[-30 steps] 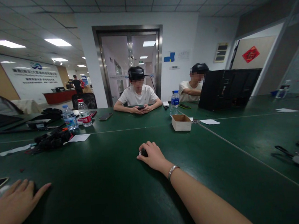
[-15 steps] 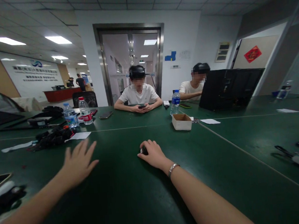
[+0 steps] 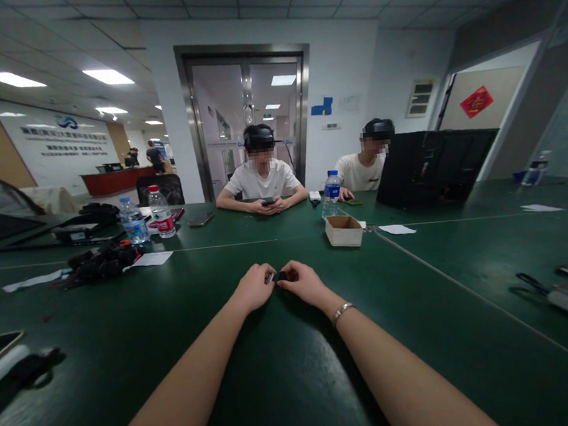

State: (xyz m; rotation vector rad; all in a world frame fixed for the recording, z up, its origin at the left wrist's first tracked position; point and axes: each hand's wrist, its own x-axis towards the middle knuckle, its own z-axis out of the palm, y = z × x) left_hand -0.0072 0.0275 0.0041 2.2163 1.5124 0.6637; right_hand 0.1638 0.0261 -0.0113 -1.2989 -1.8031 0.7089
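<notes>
Over the middle of the green table (image 3: 287, 346), my two hands meet almost fingertip to fingertip. My right hand (image 3: 305, 284) is closed around a small black object (image 3: 281, 276), whose kind I cannot make out. Between the thumb and fingers of my left hand (image 3: 256, 288) is a small silvery piece (image 3: 270, 278), mostly covered. Whether the silvery piece and the black object are joined cannot be seen. A bracelet circles my right wrist. Beyond my hands, to the right, stands an open cardboard box (image 3: 344, 237).
Two bottles (image 3: 134, 221) stand at the left, behind a heap of black gear (image 3: 95, 263). Another bottle (image 3: 331, 195) is behind the box. Across the table a person (image 3: 261, 182) holds a phone; a second person sits beside a large black case (image 3: 430, 169). Paper (image 3: 397, 229) lies right.
My left hand, spread open in the air at the left before, has come to the middle and closed on the silvery piece beside my right hand. My right hand has turned slightly.
</notes>
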